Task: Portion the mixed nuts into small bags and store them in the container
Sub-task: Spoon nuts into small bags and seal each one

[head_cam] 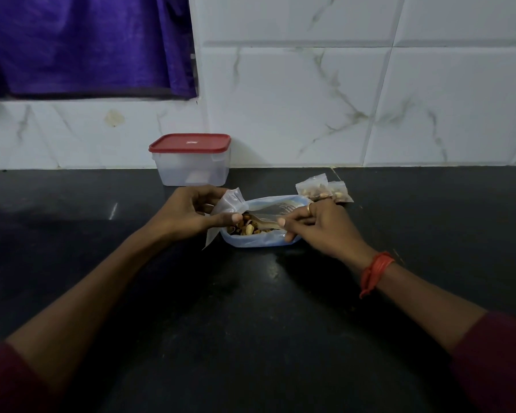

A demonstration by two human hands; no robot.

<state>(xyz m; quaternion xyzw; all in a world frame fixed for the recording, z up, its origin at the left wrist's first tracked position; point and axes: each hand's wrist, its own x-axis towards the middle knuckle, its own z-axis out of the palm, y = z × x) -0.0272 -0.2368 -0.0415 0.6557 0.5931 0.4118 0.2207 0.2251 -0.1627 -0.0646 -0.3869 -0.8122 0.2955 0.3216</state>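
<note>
The left hand (191, 213) pinches a clear small bag (228, 204) open beside the pale blue tub (256, 240) of mixed nuts (246, 228) that sits between both hands. The right hand (319, 225) grips a clear spoon (262, 219) over the nuts. Two filled bags (313, 189) lie on the desk (251, 308) just beyond the right hand. The red-lidded container (191, 168) stands beyond the left.

Red lid (189, 142), purple curtain (87, 43), black counter (251, 323), white marbled tiles (310, 99).

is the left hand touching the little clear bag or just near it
Touching. The head view shows the left hand pinching the small clear bag between thumb and fingers, with no gap between them.
</note>
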